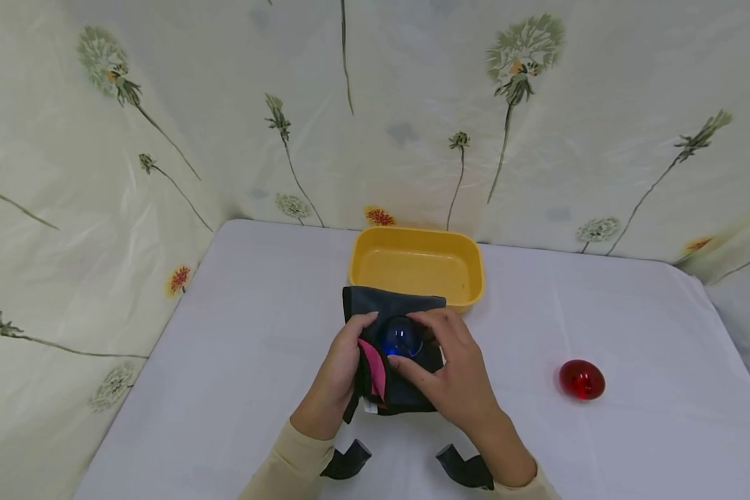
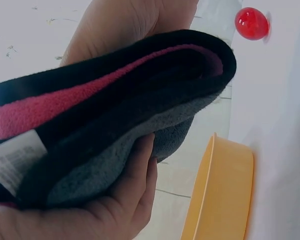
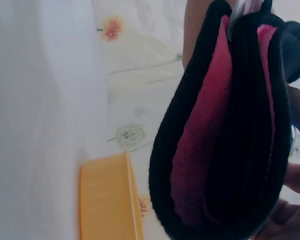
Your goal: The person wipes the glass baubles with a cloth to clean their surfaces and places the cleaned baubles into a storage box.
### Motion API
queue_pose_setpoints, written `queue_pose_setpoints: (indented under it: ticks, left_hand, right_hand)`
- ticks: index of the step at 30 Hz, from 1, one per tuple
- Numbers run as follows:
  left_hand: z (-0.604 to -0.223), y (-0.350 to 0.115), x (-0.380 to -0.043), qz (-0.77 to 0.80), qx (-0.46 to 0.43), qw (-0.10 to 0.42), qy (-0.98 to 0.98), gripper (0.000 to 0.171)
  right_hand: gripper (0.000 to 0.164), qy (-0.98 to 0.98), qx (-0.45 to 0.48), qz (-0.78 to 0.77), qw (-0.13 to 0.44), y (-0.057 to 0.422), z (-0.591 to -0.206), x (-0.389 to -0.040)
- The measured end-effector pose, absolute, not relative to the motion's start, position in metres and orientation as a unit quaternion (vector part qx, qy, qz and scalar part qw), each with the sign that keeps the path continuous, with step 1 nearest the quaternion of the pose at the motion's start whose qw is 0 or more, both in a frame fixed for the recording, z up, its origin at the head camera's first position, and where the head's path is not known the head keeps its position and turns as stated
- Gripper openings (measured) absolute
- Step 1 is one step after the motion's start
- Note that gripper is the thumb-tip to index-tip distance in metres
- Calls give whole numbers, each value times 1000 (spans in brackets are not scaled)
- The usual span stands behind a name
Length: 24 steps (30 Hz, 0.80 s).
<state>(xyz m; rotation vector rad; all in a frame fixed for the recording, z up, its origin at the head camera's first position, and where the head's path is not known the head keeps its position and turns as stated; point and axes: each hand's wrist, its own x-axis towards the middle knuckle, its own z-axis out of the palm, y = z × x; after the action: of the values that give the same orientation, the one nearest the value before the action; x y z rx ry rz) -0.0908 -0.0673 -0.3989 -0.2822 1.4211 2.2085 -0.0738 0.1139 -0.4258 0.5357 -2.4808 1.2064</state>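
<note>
A dark grey cloth (image 1: 406, 301) with black edging and a pink inner side is held folded above the table. My left hand (image 1: 339, 364) grips its left side, thumb on top. The fingers and thumb of my right hand (image 1: 459, 368) curl round a clear blue ball (image 1: 403, 337) lying against the cloth's upper face. In the left wrist view, the folded cloth (image 2: 105, 110) shows its layers and a white label (image 2: 17, 162). From the right wrist, the cloth's pink lining (image 3: 202, 135) is seen between black edges, and it hides much of the hands.
A yellow rectangular tub (image 1: 478, 278) stands at the back of the table, just beyond the cloth. On the right lies a shiny red egg-shaped ball (image 1: 581, 380). White cloth covers the table (image 1: 256, 298). Flower-patterned sheeting (image 1: 400, 90) hangs behind and on the left.
</note>
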Motion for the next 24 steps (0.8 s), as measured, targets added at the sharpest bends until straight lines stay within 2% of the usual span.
queue_pose_setpoints:
  ticks: [9, 13, 16, 22, 24]
  left_hand:
    - [-402, -65, -93, 803, -100, 253, 530, 55]
    - [-402, -65, -93, 798, -111, 249, 537, 58]
    - [-401, -66, -94, 801, -115, 245, 534, 60]
    - [-400, -68, -94, 801, -116, 246, 533, 65]
    - [-400, -69, -94, 801, -116, 246, 534, 66]
  right_hand:
    - [44, -873, 166, 427, 166, 117, -425, -74]
    - [43, -881, 158, 424, 137, 115, -424, -74]
    - [48, -883, 161, 427, 113, 115, -423, -73]
    - [78, -883, 186, 418, 104, 114, -422, -73]
    - [81, -881, 189, 420, 106, 113, -423, -74]
